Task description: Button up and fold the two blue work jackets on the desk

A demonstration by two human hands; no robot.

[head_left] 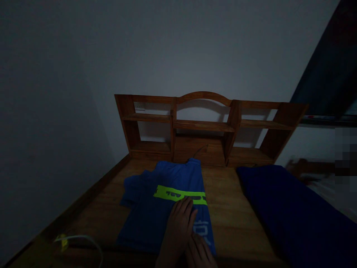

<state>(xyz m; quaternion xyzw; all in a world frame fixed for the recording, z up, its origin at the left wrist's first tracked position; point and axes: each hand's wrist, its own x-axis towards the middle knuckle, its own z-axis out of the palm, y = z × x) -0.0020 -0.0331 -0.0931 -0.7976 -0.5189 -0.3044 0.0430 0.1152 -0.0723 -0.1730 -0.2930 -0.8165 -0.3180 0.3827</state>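
Observation:
A blue T-shirt lies on the wooden tabletop, its collar toward the shelf and a sleeve out to the left. Its right edge runs straight, as if folded over. Across it runs a bright yellow-green band with dark marks, and pale lettering shows lower down. My left hand rests palm down on the shirt, fingers stretched out and reaching the band. Just below and to the right, my right hand lies on the shirt's lower part, close against the left hand, its fingers extended. Neither hand grips anything visible.
At the back of the tabletop stands a wooden shelf unit against the wall. A dark blue cloth or pad covers the right side. A pale cable with a yellow piece lies at lower left. The room is dim.

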